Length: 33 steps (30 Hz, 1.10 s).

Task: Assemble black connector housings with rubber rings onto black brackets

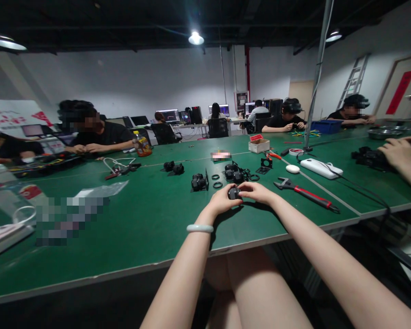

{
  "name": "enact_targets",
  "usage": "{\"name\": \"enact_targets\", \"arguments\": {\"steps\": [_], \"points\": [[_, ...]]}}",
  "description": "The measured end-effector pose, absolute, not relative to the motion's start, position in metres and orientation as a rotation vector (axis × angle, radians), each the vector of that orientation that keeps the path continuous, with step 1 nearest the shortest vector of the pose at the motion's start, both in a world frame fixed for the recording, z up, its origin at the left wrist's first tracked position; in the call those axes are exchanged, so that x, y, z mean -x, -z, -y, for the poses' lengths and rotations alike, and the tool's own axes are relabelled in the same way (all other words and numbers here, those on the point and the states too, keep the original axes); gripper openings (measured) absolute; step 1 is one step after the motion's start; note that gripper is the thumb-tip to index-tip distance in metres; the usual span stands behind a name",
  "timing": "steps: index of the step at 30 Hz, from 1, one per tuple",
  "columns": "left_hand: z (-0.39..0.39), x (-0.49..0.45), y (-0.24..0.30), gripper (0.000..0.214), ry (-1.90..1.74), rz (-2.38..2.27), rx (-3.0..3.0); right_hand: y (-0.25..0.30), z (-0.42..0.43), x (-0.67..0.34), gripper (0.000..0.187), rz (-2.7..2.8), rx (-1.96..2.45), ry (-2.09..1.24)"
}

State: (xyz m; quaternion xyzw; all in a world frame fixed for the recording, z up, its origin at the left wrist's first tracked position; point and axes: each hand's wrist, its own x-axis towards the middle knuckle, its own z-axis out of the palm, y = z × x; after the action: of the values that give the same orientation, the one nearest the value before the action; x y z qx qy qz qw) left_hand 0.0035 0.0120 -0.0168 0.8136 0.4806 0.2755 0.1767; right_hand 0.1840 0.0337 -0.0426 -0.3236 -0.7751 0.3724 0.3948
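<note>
Between my two hands is a small black part with a rounded, lens-like face [233, 193], held low over the green table [150, 214]. My left hand [222, 201] grips it from the left, fingers curled round it. From the other side my right hand [256, 192] pinches its edge with thumb and fingertips. Just beyond lie black rings [218, 185] and a cluster of black camera-like parts [233, 172]. Left of these stands another black camera-like part [199, 182] with a flat plate. A black square bracket [264, 165] rests farther right.
An adjustable wrench [308, 194] with red and black handle lies right of my hands. Behind it are a white power strip [321, 168], a round white object [292, 169] and a metal pole [317, 77]. A co-worker's hands [399, 153] work at the right. Plastic bags [99, 189] lie left.
</note>
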Motion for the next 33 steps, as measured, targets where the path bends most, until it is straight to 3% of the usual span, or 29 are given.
{"name": "enact_targets", "arguments": {"steps": [11, 20, 33], "points": [[-0.0147, -0.0049, 0.0195, 0.064, -0.769, -1.354, -2.283, 0.0454, -0.0388, -0.1853, 0.031, 1.984, 0.809, -0.949], [-0.0146, -0.0062, 0.0177, 0.063, -0.781, -1.329, -2.271, 0.0423, -0.0365, -0.1889, 0.046, 1.922, 0.709, -1.099], [-0.0161, -0.0063, 0.0183, 0.066, -0.765, -1.369, -2.27, 0.0429, -0.0364, -0.1877, 0.038, 1.917, 0.741, -1.085]]}}
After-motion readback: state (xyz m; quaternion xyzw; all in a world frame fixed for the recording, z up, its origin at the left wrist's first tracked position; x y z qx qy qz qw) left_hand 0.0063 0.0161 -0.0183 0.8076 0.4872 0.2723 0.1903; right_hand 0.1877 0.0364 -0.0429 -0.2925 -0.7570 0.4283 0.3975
